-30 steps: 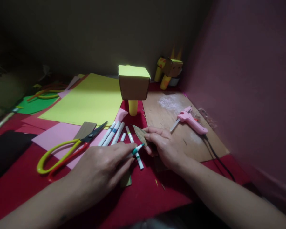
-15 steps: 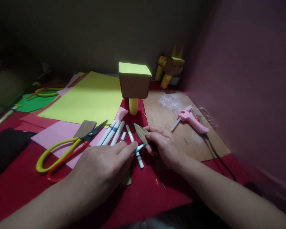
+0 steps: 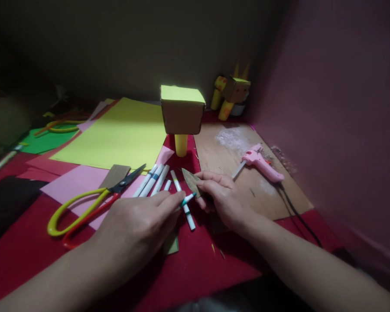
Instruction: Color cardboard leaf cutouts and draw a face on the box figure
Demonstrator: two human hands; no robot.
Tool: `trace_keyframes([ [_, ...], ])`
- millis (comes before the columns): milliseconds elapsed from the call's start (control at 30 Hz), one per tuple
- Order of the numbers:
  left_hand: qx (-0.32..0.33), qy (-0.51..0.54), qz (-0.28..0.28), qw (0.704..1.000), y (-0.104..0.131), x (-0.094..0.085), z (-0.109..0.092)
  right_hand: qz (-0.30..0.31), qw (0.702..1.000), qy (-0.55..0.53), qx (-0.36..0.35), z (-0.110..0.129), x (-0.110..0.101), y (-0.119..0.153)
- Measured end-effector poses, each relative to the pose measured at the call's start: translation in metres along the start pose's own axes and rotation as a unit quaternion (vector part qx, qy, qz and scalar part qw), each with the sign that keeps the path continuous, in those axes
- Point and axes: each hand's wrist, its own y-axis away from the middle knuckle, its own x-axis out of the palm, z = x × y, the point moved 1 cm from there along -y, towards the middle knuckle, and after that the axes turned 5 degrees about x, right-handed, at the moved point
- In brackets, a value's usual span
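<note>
My left hand (image 3: 146, 216) is closed round a white marker with a green tip (image 3: 189, 199), pointing right. Pinched in my right hand (image 3: 219, 193) is a small pointed piece of cardboard (image 3: 190, 179), its tip up and to the left. The marker's tip is close to the lower edge of the cardboard; whether they touch I cannot tell. Under the held marker lies another white marker (image 3: 189, 216) on the red cloth (image 3: 195, 268). Several more white markers (image 3: 152, 180) lie just beyond my left hand. A small greenish piece (image 3: 172, 245) is partly hidden beneath that hand.
Scissors (image 3: 117, 190) with yellow and red handles lie left, over pink paper (image 3: 65, 186). Yellow sheets (image 3: 117, 134) lie behind. A cardboard box on a yellow leg (image 3: 183, 115) stands ahead. A pink glue gun (image 3: 261, 162) rests on a board (image 3: 211, 147), before a cardboard animal (image 3: 237, 91).
The marker in my left hand has drawn slightly back to the left, so more of its green tip shows. My right hand and the cardboard piece have hardly moved.
</note>
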Motion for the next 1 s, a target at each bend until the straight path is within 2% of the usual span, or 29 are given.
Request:
trace_keyframes([
  [100,0.008,0.01,0.005,1.0,0.0,0.001,-0.001,-0.006,1.0,0.003,0.005,0.0,0.0,0.0],
  [300,-0.021,0.028,0.032,0.999,0.001,0.001,0.0,-0.008,1.0,0.004,0.011,0.0,0.0,0.0],
  [467,0.005,-0.014,-0.006,1.0,-0.002,-0.005,0.002,-0.005,1.0,-0.001,0.006,0.001,0.001,0.001],
  [600,-0.004,-0.034,0.0,0.999,-0.005,-0.011,0.004,0.001,1.0,0.008,0.005,0.001,0.001,0.001],
  [733,0.003,-0.051,-0.021,0.998,-0.008,-0.015,0.005,0.001,1.0,0.017,0.01,-0.001,-0.001,-0.001],
  [1000,-0.012,-0.05,-0.017,0.999,-0.004,-0.014,0.009,-0.002,1.0,0.011,0.009,-0.001,-0.002,-0.001],
])
